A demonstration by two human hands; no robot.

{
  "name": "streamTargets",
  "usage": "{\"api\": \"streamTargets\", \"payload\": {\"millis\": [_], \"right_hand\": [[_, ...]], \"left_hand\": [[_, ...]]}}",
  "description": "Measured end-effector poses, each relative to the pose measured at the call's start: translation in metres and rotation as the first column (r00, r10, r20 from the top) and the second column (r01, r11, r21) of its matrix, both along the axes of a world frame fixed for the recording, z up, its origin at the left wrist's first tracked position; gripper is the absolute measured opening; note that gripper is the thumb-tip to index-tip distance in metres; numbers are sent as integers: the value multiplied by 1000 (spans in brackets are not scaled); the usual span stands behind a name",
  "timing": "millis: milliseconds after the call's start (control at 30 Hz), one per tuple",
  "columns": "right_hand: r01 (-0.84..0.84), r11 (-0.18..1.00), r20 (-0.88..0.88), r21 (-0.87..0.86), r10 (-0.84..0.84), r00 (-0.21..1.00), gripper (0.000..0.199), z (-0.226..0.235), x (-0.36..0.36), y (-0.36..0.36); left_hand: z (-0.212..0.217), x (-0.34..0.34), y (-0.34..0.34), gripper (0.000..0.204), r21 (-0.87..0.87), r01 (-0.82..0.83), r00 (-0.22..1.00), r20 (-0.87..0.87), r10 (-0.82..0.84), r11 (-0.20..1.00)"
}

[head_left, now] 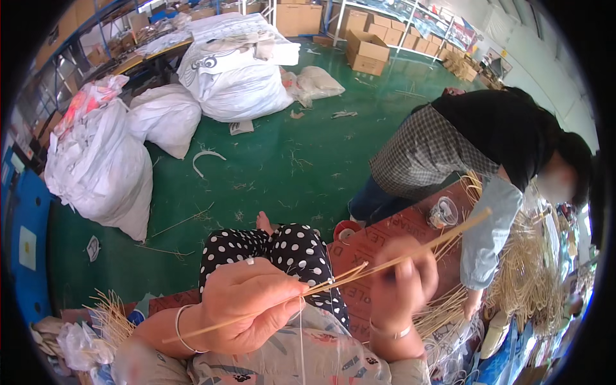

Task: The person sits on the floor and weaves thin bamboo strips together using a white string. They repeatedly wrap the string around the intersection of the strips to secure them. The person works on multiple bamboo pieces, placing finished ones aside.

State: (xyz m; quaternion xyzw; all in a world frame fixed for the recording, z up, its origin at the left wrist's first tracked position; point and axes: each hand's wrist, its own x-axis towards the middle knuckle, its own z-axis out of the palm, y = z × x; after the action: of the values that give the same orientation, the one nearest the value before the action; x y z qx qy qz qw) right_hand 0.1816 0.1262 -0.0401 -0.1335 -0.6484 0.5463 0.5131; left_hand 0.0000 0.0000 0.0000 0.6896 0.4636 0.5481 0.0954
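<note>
In front of my lap, my left hand (250, 305) pinches a small bundle of thin tan cane strips (340, 280), which slant up to the right. A white thread (301, 340) hangs straight down from the pinch. One strip's short end sticks up from the bundle between my hands. My right hand (404, 289), blurred by motion, is curled beside the longer part of the cane. Whether its fingers grip the cane, a thread or something else is hidden by the blur.
A person (468, 141) in a checked apron bends over at the right, one arm reaching toward loose cane (443, 311). A reddish board (359, 256) bears a clear tub (443, 213). White sacks (102, 167) stand at the left, and an open cardboard box (367, 51) at the back.
</note>
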Motion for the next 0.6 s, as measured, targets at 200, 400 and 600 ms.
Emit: {"api": "streamTargets", "payload": {"millis": [200,400,600], "right_hand": [[-284,948,161,144,261,952,19,16,-32,-44],[-307,869,168,389,260,951,20,15,-17,-35],[-529,816,-81,232,559,825,35,30,2,-15]], "left_hand": [[6,5,1,20,91,-82,979,-180,97,992],[-5,7,-1,20,75,-120,969,-207,133,990],[-5,-2,-6,12,-165,113,994,15,-112,980]]}}
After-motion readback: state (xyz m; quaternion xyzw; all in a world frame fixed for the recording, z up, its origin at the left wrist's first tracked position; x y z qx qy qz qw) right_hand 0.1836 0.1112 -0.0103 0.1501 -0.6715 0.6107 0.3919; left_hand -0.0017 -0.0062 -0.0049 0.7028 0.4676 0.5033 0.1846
